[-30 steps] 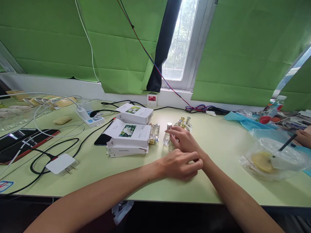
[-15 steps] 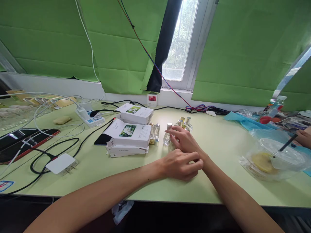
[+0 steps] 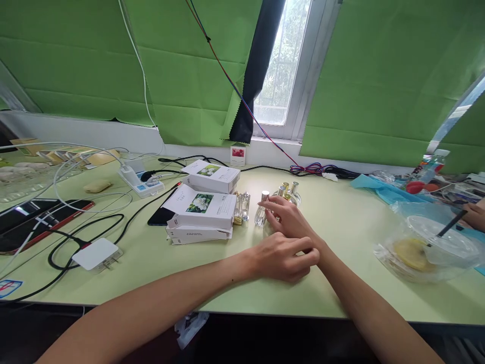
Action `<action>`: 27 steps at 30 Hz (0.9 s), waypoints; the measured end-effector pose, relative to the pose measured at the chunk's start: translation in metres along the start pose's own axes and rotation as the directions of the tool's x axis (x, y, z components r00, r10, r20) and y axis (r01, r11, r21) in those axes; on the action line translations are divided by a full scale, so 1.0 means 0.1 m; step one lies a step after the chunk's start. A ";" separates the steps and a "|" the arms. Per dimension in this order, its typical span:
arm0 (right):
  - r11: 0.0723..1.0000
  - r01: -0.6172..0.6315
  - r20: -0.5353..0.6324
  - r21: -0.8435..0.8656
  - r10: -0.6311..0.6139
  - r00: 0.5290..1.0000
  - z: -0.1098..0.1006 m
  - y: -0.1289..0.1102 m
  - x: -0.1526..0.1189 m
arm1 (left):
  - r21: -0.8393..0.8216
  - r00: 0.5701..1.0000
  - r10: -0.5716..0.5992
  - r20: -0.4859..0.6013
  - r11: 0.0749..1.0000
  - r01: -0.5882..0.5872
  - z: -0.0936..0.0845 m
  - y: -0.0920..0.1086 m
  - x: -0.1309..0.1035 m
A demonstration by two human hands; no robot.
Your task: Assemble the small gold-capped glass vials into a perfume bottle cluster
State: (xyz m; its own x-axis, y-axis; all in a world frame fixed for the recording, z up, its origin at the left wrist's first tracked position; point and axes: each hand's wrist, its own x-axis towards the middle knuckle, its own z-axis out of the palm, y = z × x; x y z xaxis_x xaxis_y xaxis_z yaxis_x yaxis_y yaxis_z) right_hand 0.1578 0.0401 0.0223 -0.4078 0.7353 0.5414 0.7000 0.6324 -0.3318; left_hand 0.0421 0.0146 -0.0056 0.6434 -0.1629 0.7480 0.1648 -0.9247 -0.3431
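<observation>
My left hand [image 3: 286,257] rests on the table with its fingers curled; what they hold, if anything, is hidden. Just beyond it, my right hand [image 3: 290,217] lies with fingers stretched beside a clear glass bottle [image 3: 260,215] with a silver cap, its fingertips at the bottle. Behind the right hand stand several glass bottles [image 3: 294,191] with gold and silver caps, partly hidden. To the left, slim glass bottles [image 3: 245,206] lie against a stack of white boxes [image 3: 200,235] with a flower picture. Another white box [image 3: 227,179] is behind the stack.
On the left are a power strip [image 3: 142,184], a white charger [image 3: 97,254], black cables and phones [image 3: 68,220]. At the right are a bagged plastic bowl [image 3: 439,250], blue cloth [image 3: 379,189], a drink bottle [image 3: 432,167] and another person's hand [image 3: 475,216].
The view has shifted very slightly. Both my hands keep nearly the same pose, and the bottles and boxes stay in place.
</observation>
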 end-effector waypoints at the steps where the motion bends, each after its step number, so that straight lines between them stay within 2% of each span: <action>1: 1.000 0.001 0.002 0.001 -0.001 1.000 0.00 0.00 0.00 | 0.005 1.000 0.001 0.011 1.000 -0.001 0.00 0.00 0.00; 9: 1.000 0.001 0.000 -0.003 -0.001 1.000 0.00 -0.01 0.00 | -0.006 0.998 -0.016 -0.064 1.000 0.016 -0.01 0.01 0.02; 15: 1.000 0.006 0.007 -0.014 -0.006 1.000 -0.01 -0.01 0.00 | 0.014 1.000 -0.007 0.028 1.000 0.007 0.01 0.01 -0.02; 18: 1.000 0.006 0.007 -0.012 -0.006 1.000 -0.01 -0.01 -0.01 | 0.014 0.999 -0.007 0.041 1.000 0.006 0.02 0.01 -0.03; 27: 1.000 0.000 -0.001 -0.006 0.000 1.000 0.00 -0.01 0.00 | -0.003 0.999 -0.018 -0.048 1.000 0.018 -0.01 0.01 0.02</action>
State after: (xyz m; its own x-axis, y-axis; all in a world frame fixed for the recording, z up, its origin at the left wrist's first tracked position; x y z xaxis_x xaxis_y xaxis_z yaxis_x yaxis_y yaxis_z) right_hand 0.1571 0.0392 0.0223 -0.4073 0.7347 0.5425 0.7032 0.6313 -0.3270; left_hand 0.0428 0.0128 -0.0045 0.6039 -0.1623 0.7803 0.1738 -0.9286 -0.3277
